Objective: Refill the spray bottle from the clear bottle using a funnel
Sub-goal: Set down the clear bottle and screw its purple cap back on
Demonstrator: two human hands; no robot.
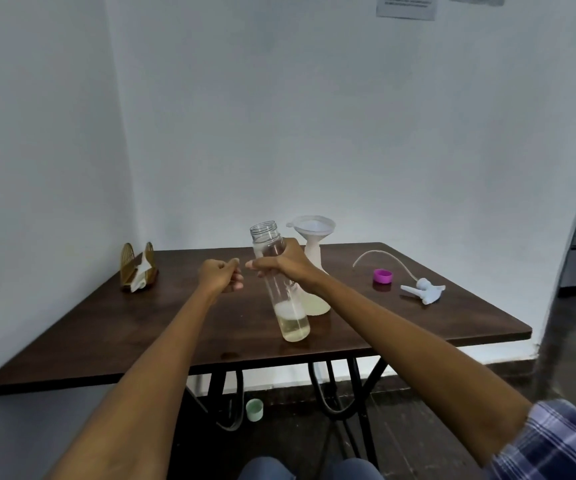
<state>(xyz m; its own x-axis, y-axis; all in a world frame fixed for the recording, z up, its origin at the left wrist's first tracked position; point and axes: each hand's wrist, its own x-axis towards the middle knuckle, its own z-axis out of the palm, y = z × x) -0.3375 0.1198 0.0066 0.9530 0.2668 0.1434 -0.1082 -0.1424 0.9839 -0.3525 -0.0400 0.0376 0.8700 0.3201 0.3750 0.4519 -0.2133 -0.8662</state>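
little liquid is left in the bottle (pixel 281 282), gripped by the right hand (pixel 284 263); left hand (pixel 220 278) curled, empty. tip slowly over the funnel (pixel 310 228), just behind the bottle.

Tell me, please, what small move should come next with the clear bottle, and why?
Probably raise the clear bottle and tip its open mouth over the funnel. The right hand grips it upright and uncapped, with some yellowish liquid left at the bottom, and the funnel already sits in the spray bottle just behind. The left hand holds nothing.
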